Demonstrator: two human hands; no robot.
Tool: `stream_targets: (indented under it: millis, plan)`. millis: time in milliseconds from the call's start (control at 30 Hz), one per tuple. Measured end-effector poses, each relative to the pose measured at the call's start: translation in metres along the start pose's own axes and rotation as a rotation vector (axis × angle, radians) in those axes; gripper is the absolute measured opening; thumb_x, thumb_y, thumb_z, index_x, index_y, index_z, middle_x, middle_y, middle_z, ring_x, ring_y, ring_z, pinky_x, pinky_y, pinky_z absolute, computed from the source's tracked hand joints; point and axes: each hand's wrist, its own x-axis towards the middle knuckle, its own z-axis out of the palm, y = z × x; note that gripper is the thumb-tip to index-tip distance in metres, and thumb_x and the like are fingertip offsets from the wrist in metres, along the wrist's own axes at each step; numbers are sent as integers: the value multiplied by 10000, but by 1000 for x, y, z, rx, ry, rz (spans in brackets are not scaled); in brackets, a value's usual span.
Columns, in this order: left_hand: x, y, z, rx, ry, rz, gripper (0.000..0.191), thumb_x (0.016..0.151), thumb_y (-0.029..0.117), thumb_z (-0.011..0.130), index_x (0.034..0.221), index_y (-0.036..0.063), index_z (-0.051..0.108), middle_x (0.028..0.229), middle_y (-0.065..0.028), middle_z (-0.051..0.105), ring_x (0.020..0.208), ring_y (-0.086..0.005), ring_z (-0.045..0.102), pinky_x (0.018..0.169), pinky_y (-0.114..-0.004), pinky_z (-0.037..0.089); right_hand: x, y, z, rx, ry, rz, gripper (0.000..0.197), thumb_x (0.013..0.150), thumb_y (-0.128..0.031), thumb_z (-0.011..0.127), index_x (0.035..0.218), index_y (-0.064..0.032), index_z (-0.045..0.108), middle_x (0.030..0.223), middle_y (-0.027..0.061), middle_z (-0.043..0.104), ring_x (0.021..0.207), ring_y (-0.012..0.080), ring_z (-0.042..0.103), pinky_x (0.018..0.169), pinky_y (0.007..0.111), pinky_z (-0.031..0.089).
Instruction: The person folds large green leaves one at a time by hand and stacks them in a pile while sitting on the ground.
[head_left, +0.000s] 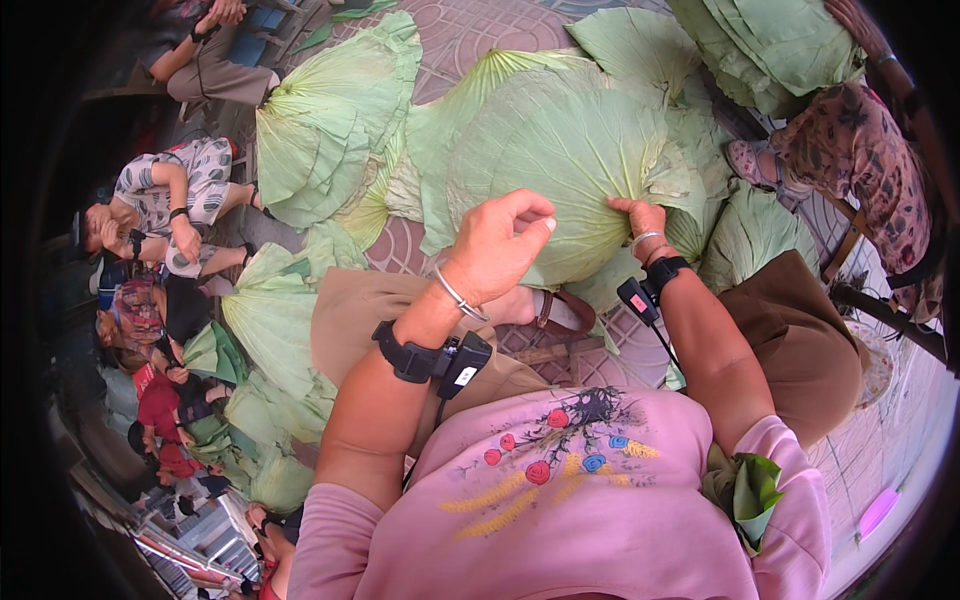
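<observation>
A broad stack of green lotus leaves (555, 165) fans out in front of me over the patterned paving. My right hand (646, 222) grips the gathered base of these leaves, its thumb lying on the top leaf where the veins meet. Nearer the middle, my left hand (501, 244) is raised above the near left part of the leaves, with its fingers curled and thumb near the index finger. Whether anything thin sits between those fingertips cannot be told. A bangle and a black strapped device are on each of my forearms.
More lotus leaf bundles lie at the upper left (337, 127), left (277, 315) and upper right (780, 52). Several seated people line the left side; another person's patterned trouser leg (855, 157) is at the right. My sandal (562, 313) is just below the leaves.
</observation>
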Motion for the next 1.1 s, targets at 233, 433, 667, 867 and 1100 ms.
stream_targets:
  millis: [233, 433, 667, 867, 1100]
  plan:
    - [-6, 6, 2, -10, -16, -10, 207, 816, 151, 596, 956, 1, 611, 838, -95, 651, 771, -152, 617, 712, -278, 488, 14, 16, 0, -94, -174, 56, 415, 569, -50, 763, 880, 152, 576, 850, 187, 624, 700, 263, 598, 682, 326, 468]
    - [-8, 3, 2, 4, 24, 40, 213, 805, 150, 600, 953, -3, 612, 836, -96, 654, 760, -152, 624, 702, -280, 492, 3, -4, 12, -216, -106, -159, 381, 557, -5, 725, 853, 173, 565, 820, 182, 612, 680, 252, 572, 677, 335, 453]
    - [-5, -2, -35, -241, 275, 121, 156, 830, 88, 556, 938, -9, 613, 835, -79, 644, 732, -128, 625, 624, -237, 494, -11, -44, 2, -201, -46, -211, 257, 587, 52, 701, 809, 121, 593, 819, 172, 614, 683, 291, 593, 698, 375, 487]
    - [-19, 5, -58, -480, 375, 118, 158, 836, 93, 546, 928, -22, 602, 839, -100, 638, 721, -154, 635, 595, -243, 503, -41, -69, -32, -425, 31, -317, 177, 596, 24, 685, 752, 94, 642, 754, 150, 631, 620, 249, 584, 635, 327, 478]
    - [-22, 2, -56, -490, 358, 153, 169, 825, 106, 559, 925, -22, 605, 827, -99, 638, 708, -150, 635, 577, -235, 500, -109, -123, -40, -513, -23, -487, 221, 543, -46, 746, 635, 112, 622, 620, 120, 614, 527, 177, 545, 568, 299, 457]
